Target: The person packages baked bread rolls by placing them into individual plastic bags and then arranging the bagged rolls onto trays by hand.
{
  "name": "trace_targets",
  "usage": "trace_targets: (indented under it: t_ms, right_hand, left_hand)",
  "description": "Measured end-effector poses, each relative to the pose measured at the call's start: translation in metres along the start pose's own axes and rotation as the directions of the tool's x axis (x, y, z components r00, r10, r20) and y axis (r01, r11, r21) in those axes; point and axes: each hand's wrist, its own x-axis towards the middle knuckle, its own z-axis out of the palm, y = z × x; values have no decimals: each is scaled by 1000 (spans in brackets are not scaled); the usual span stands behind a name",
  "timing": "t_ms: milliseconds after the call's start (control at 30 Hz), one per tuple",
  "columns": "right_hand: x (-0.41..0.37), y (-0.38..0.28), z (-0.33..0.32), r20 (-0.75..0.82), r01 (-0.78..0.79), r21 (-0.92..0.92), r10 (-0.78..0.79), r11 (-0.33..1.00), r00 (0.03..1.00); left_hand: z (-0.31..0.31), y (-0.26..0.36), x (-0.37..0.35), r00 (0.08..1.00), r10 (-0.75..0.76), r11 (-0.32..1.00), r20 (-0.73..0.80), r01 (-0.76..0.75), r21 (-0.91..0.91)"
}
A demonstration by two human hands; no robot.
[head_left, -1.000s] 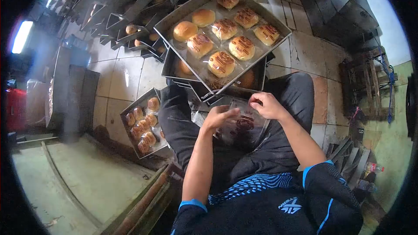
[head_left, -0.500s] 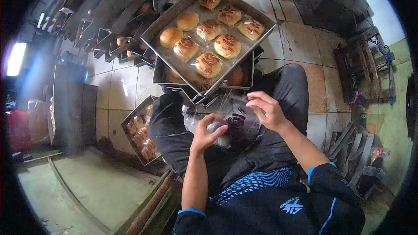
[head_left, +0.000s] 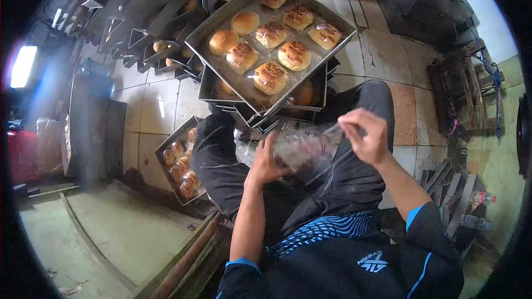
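A clear plastic bag (head_left: 313,147) with dark print is stretched and blurred above my lap. My right hand (head_left: 367,135) pinches its right end between thumb and fingertips. At the bag's left side, my left hand (head_left: 265,161) is open, fingers pointing up and thumb apart, right against the plastic. Just beyond both hands, a square metal tray (head_left: 255,105) holds several round buns. Two of them are bare, such as the glossy golden bun (head_left: 223,42). The others sit in printed clear bags, like the wrapped bun (head_left: 270,78) nearest me.
Under the tray is another metal tray (head_left: 208,91) with buns. A tray of wrapped buns (head_left: 180,173) rests on the floor left of my knee. Stacked metal trays (head_left: 149,44) stand at the back left. Plastic bottles (head_left: 481,197) and metal pieces lie along the right wall.
My right hand has moved right and slightly toward me, drawing the bag out. My left hand's fingers have straightened upward. The dark print is now smeared by motion.
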Motion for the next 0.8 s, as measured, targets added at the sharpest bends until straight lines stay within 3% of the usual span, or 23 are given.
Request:
trace_targets:
  t_ms: [67, 133, 167, 200, 267, 333, 367, 400, 467, 567, 600, 633, 700, 767, 800]
  right_hand:
    - [6, 5, 3, -53, -249, 328, 281, 911, 958]
    - [7, 9, 9, -48, -336, 495, 411, 802, 910]
    - [9, 7, 16, -70, -339, 529, 439, 778, 896]
    - [13, 4, 23, -88, -339, 564, 463, 753, 882]
    - [15, -1, 40, -83, -336, 627, 488, 703, 869]
    - [17, -12, 60, -46, -363, 674, 528, 643, 848]
    - [21, -21, 66, -6, -405, 637, 529, 656, 848]
    - [25, -22, 72, -13, -321, 520, 383, 792, 924]
    - [42, -37, 84, -26, -151, 403, 176, 903, 984]
    - [101, -49, 104, 37, 161, 314, -181, 936, 983]
    - [124, -40, 112, 221, 7, 411, -107, 912, 969]
    - [162, -44, 119, 275, -69, 376, -40, 924, 960]
    - [235, 24, 161, 352, -343, 420, 197, 840, 915]
    - [311, 99, 206, 271, -514, 54, 483, 856, 833]
    - [351, 188, 241, 138, -467, -283, 517, 838, 845]
  left_hand:
    - [-25, 33, 9, 992, 68, 985, -105, -84, -150]
    - [-48, 43, 19, 969, 197, 867, -151, -244, -434]
    - [-44, 39, 21, 990, 87, 641, -106, -138, -755]
    - [-47, 44, 21, 990, -125, 555, -60, 19, -832]
    - [-49, 47, 27, 948, -234, 504, -217, -73, -861]
    - [-56, 45, 29, 912, -369, 389, -178, -22, -921]
    - [-58, 41, 29, 888, -434, 321, -151, -5, -947]
    - [-54, 27, 33, 822, -506, 375, -261, -63, -925]
    - [-60, 2, 26, 751, -550, 450, -366, -103, -887]
    - [-84, -6, 27, 612, -633, 368, -473, -300, -880]
    - [-84, -27, 24, 601, -616, 352, -509, -368, -861]
    - [-83, -40, 26, 570, -646, 315, -507, -405, -858]
    - [-82, -51, 27, 562, -680, 235, -471, -441, -866]
    - [-89, -46, 26, 605, -677, 152, -418, -441, -885]
    - [-87, -46, 29, 597, -686, 160, -416, -434, -887]
